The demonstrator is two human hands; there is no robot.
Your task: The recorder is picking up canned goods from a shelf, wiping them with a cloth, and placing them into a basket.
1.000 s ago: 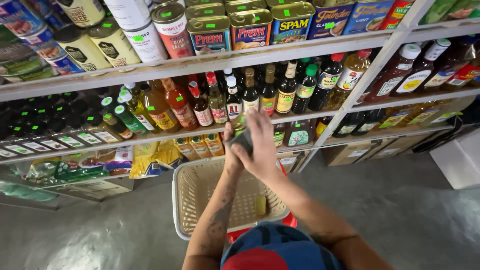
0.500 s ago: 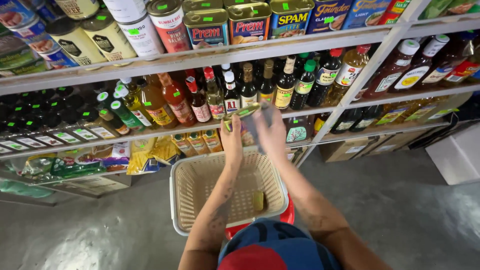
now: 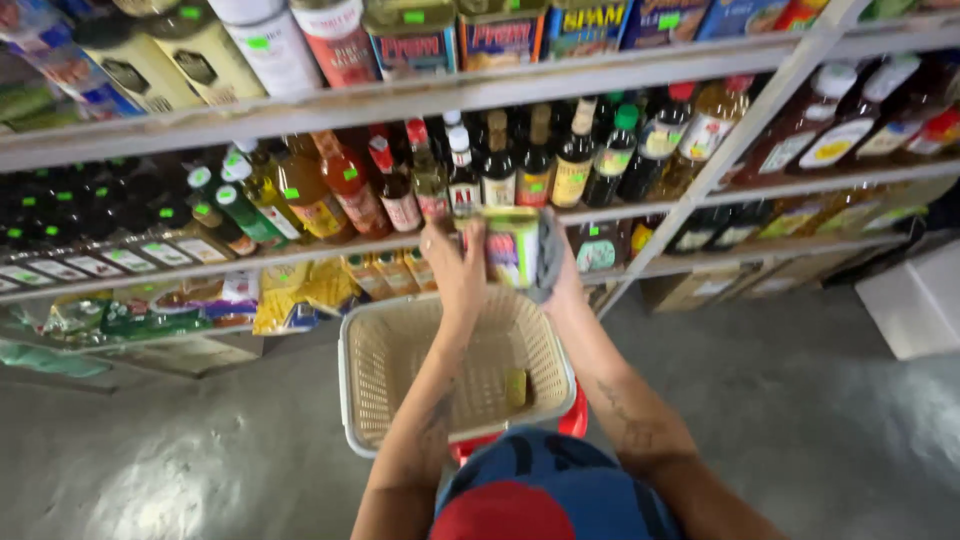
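Observation:
Both my hands hold a small boxy package (image 3: 512, 246) with a colourful label, raised in front of the middle shelf. My left hand (image 3: 455, 262) grips its left side. My right hand (image 3: 560, 268) wraps its right side and back. Directly below them a cream plastic shopping basket (image 3: 372, 372) stands on a red frame (image 3: 574, 420); a small yellow item (image 3: 516, 386) lies on its floor. My forearms reach up across the basket. The blue and red brim of a cap (image 3: 545, 495) fills the bottom of the view.
Metal shelves (image 3: 300, 108) run across the view. Cans and jars stand on the top shelf, sauce and oil bottles (image 3: 345, 185) on the middle one, yellow packets (image 3: 300, 295) lower down. A white box (image 3: 915, 305) sits at the right on the grey concrete floor (image 3: 800, 400).
My hands have lifted the package slightly higher and turned it, so its label now faces me. The view has tilted up a little toward the shelves.

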